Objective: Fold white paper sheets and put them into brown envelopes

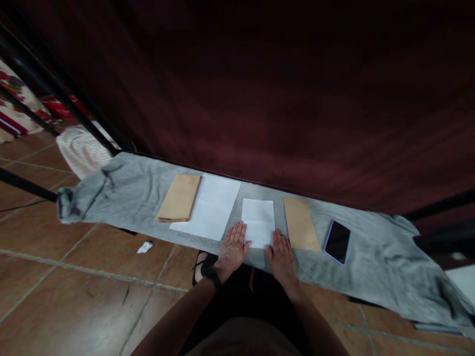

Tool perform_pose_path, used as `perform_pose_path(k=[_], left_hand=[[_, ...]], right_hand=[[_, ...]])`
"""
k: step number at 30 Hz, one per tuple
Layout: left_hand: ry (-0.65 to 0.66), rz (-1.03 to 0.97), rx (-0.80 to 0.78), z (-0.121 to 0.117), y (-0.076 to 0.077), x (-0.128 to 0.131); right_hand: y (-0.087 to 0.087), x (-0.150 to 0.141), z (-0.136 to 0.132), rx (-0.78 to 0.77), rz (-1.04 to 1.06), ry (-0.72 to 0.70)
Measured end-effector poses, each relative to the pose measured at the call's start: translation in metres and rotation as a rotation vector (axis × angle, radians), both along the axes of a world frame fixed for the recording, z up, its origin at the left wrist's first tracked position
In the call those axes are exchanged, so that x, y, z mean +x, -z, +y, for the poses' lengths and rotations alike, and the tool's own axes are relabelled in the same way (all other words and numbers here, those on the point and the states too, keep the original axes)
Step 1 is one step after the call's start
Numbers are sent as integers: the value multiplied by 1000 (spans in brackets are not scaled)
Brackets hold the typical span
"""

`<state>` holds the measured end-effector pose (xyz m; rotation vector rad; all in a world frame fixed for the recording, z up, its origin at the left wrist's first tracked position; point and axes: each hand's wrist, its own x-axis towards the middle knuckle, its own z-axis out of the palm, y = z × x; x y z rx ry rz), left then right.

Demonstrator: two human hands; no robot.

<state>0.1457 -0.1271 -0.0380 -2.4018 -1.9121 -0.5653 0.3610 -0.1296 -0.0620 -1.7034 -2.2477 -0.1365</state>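
A small white sheet of paper (258, 217), with a faint crease across it, lies flat in front of me. My left hand (233, 247) rests on its lower left edge, fingers stretched out flat. At the lower right edge lies my right hand (281, 254), also flat with fingers extended. To the left is a larger stack of white paper (213, 205), partly covered by a pile of brown envelopes (180, 198). One single brown envelope (302, 222) lies just right of my right hand.
A grey cloth (129, 190) covers the narrow bench. A phone (337, 241) with a dark screen lies on it at the right. Behind hangs a dark red curtain (260, 123). Black metal bars (59, 89) stand at the left. A crumpled white scrap (144, 247) lies on the tiled floor.
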Motion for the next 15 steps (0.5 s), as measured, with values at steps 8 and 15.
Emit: perform_pose_path(k=[8,15], left_hand=[[46,-152,-52,-4,-6,-5],[92,-143,-104,-2,-9,-4]], right_hand=[[-9,-3,-4,28,65,-23],[-20,-26,-5,-49,35,-214]])
